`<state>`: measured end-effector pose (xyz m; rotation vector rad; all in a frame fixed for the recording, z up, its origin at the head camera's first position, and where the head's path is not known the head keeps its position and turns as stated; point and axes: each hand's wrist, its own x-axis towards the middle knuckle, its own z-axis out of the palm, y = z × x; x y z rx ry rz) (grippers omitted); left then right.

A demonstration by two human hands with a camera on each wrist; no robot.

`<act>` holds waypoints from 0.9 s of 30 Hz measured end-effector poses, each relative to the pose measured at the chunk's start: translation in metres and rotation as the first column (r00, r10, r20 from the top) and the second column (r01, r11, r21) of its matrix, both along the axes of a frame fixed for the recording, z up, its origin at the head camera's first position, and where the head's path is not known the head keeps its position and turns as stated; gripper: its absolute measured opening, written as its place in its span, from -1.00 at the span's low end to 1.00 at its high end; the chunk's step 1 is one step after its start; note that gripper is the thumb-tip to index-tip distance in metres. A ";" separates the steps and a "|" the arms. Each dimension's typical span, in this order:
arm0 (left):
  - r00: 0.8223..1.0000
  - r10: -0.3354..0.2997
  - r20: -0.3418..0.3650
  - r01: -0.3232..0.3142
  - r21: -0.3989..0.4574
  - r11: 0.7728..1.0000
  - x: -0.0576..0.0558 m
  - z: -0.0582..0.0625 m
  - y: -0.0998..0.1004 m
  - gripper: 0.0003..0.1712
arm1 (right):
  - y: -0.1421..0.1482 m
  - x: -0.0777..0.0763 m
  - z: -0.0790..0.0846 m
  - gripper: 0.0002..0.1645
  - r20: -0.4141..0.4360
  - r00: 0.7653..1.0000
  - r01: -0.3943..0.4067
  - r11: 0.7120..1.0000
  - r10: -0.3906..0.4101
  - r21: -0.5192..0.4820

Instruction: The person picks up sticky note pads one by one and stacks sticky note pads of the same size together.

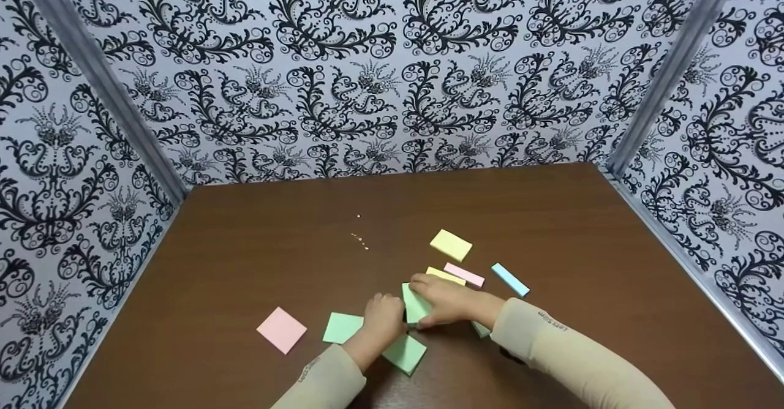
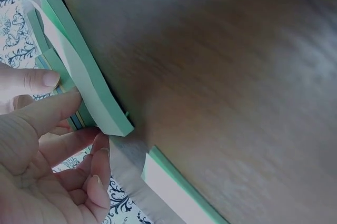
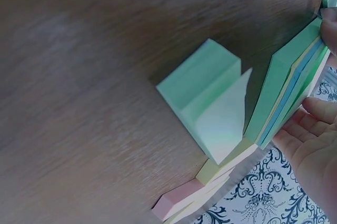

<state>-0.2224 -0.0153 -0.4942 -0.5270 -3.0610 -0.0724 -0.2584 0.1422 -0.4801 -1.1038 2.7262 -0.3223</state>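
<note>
A stack of green sticky notes (image 1: pixel 416 307) with thin yellow and blue layers, seen edge-on in the right wrist view (image 3: pixel 284 92), is held above the table's middle. My right hand (image 1: pixel 452 300) grips it from the right, fingers over the far edge and thumb at the near edge. My left hand (image 1: pixel 384 318) has curled fingers at its left edge, pinching it in the left wrist view. Two green sticky note pads (image 1: pixel 342 328) (image 1: pixel 405 354) lie under the left forearm. Another green pad (image 3: pixel 202 92), its top sheet lifted, is partly hidden beneath the right wrist.
Beyond the right hand lie yellow pads (image 1: pixel 451 245) (image 1: pixel 446 275), a narrow pink pad (image 1: pixel 464 275) and a narrow blue pad (image 1: pixel 510 279). A square pink pad (image 1: pixel 281 330) sits at the left. Small pale scraps (image 1: pixel 360 240) dot the brown table (image 1: pixel 263 243). Patterned walls enclose it.
</note>
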 end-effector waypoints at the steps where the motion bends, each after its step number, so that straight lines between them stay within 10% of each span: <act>1: 1.000 0.001 0.002 -0.001 0.002 1.000 0.001 0.002 0.000 -0.72 | 0.000 0.000 0.000 -0.08 -0.004 1.000 -0.002 1.000 0.003 0.002; 27: 0.999 0.032 0.004 -0.032 0.140 0.990 0.007 0.006 -0.001 -0.60 | -0.004 -0.003 0.000 -0.11 0.039 0.999 0.006 1.000 -0.007 0.007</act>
